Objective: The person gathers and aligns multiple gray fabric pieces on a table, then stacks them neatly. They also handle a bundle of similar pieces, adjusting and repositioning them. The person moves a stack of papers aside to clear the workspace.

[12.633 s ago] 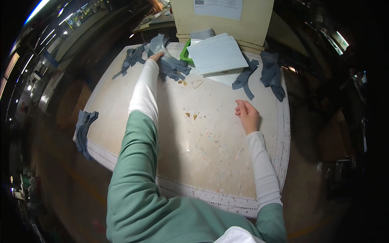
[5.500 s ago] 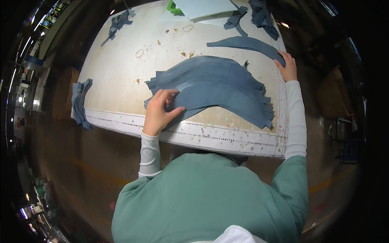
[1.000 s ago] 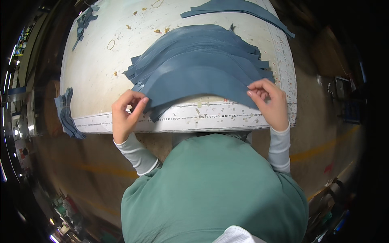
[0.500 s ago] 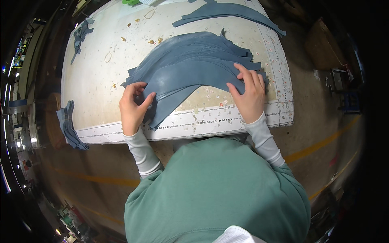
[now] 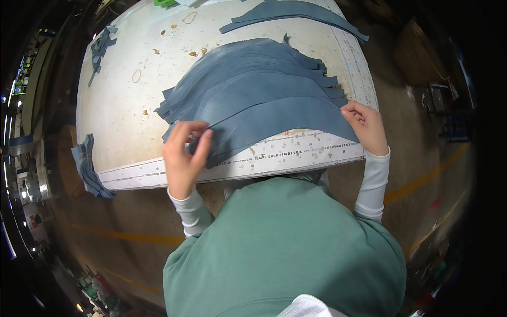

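Note:
A fanned stack of curved blue-grey leather-like pieces [image 5: 243, 58] lies on the white-covered table in front of me. The nearest curved piece [image 5: 285, 117] spreads along the stack's near side, its lower edge over the table's printed border. My right hand [image 5: 368, 128] pinches this piece at its right end, thumb against fingertips. At the left end, my left hand [image 5: 185, 157] is over the pieces with thumb and fingers apart and a gap between them. Its fingertips partly cover the ends there, so I cannot tell whether they touch.
More curved strips [image 5: 296, 11] lie at the table's far side. A bundle of strips [image 5: 91, 166] hangs over the near left corner, and scraps [image 5: 100, 50] lie at the far left. Rubber bands [image 5: 137, 76] and small debris dot the white table [image 5: 119, 127].
The nearest piece has come toward me and to the right, apart from the stack's upper layers. My right hand has moved right and closed on its end; my left hand has come slightly nearer.

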A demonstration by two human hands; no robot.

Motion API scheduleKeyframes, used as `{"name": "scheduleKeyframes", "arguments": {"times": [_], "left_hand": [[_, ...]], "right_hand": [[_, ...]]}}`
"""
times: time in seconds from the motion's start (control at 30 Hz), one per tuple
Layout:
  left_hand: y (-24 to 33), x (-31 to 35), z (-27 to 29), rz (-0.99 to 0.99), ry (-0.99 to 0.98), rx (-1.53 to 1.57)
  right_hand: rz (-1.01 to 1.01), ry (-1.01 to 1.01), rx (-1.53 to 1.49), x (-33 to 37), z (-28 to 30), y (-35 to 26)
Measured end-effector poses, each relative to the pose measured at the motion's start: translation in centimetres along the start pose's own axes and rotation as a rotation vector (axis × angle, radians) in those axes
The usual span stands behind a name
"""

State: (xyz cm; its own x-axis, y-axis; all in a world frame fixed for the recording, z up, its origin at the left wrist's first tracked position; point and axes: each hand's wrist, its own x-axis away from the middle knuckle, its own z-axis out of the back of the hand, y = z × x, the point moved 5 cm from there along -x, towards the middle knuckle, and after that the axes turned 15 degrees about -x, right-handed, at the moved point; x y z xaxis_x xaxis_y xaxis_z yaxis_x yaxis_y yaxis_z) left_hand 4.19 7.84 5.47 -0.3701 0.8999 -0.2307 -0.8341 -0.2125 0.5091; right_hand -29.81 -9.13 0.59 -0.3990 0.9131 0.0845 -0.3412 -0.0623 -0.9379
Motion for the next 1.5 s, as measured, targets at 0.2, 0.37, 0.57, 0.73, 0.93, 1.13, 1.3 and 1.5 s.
{"name": "scheduleKeyframes", "arguments": {"times": [0.2,0.37,0.57,0.73,0.93,1.13,1.3,1.5], "left_hand": [[3.1,1.5,-3.9,-0.112,-0.174,-0.160],[3.0,2.0,-4.3,-0.082,-0.192,-0.123],[2.5,2.1,-4.6,-0.040,-0.202,-0.128],[2.7,2.1,-4.6,-0.065,-0.160,-0.146],[2.1,2.2,-4.3,-0.059,-0.274,-0.133],[1.8,2.6,-4.1,0.000,-0.337,-0.053],[1.8,2.3,-3.6,0.041,-0.155,0.059],[2.6,1.8,-3.9,-0.128,-0.020,-0.213]], "right_hand": [[0.030,0.037,-0.064,1.2,1.1,0.5],[0.086,-0.012,0.003,2.4,1.7,-0.8],[0.321,0.079,0.274,3.6,1.3,-1.7],[0.463,0.165,0.407,5.4,0.3,-2.7],[-0.038,-0.136,0.132,7.5,0.9,-0.8],[0.171,0.015,0.081,6.0,1.7,-1.4],[0.180,0.109,0.065,3.4,1.4,-1.3],[0.378,0.153,0.235,2.8,0.3,-2.0]]}}
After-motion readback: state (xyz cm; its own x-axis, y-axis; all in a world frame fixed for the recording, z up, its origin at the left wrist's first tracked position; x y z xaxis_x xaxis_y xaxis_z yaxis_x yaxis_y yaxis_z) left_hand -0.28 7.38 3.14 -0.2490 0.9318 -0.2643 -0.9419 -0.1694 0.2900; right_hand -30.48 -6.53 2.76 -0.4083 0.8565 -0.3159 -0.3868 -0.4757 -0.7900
